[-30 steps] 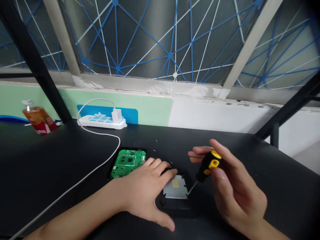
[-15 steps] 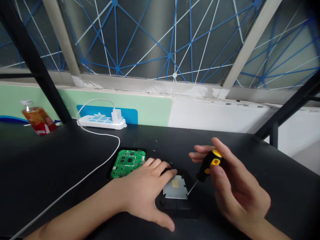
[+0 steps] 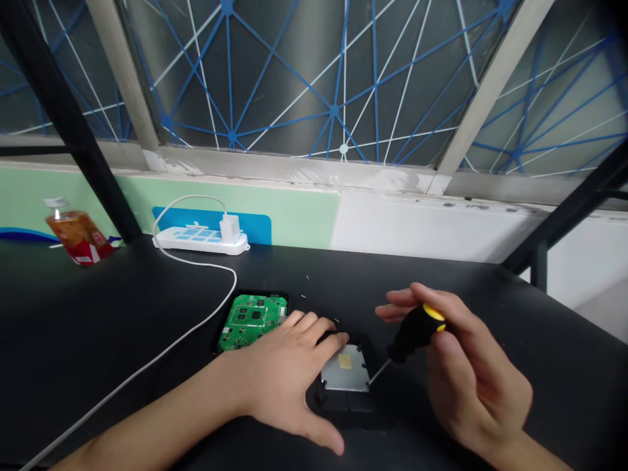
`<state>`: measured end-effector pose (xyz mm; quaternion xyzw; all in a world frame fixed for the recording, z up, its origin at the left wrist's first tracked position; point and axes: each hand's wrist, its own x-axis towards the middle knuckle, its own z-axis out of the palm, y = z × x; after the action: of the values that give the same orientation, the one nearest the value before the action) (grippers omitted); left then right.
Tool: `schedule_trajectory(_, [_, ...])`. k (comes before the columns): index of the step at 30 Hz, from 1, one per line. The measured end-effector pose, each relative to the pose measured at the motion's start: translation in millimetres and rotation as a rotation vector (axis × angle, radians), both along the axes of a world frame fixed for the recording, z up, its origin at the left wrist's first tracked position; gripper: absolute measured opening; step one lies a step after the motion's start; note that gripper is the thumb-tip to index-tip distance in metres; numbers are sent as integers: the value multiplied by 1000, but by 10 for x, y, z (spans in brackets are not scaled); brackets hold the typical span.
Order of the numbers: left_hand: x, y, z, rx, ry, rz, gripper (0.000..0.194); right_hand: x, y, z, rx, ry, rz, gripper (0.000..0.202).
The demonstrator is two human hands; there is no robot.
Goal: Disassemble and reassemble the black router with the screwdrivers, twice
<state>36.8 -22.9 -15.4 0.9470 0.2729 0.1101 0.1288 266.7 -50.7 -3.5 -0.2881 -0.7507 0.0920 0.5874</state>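
My right hand (image 3: 483, 376) holds a black and yellow screwdriver (image 3: 415, 333) at a slant, thumb and fingers around its handle. The thin shaft points down left, its tip at the lower right corner of a silver metal plate (image 3: 338, 374). That plate carries a small tan square and sits in a black plastic housing (image 3: 350, 400). My left hand (image 3: 289, 373) lies flat with its fingers stretched out and its thumb spread, over the left part of the housing and plate, hiding it. Just beyond its fingers is a green circuit board (image 3: 255, 318) in a black shell.
Several tiny screw-like bits (image 3: 303, 297) lie on the black table (image 3: 373, 275) behind the housing. A white cable (image 3: 147, 356) runs from a plug in a power strip (image 3: 196, 240) across the left side. A drink bottle (image 3: 81, 235) stands at the far left.
My right hand has turned the screwdriver handle, so less of its yellow shows, and has shifted slightly right. The tip stays at the plate's corner. My left hand stays in place.
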Motion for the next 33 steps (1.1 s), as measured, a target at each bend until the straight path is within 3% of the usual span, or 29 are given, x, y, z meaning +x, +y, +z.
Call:
schedule_trajectory(13, [13,-3,-4,2,5,3,100,62,61,-78,109,-56,-38,54])
schedule_trajectory(19, [8,-2,-16,6,3,6,102,44,26,-74,67,-39,61,50])
schedule_trajectory(33, [21,-13,-3,-11,8,-5,98,21,35,-60,112,-84,-78,55])
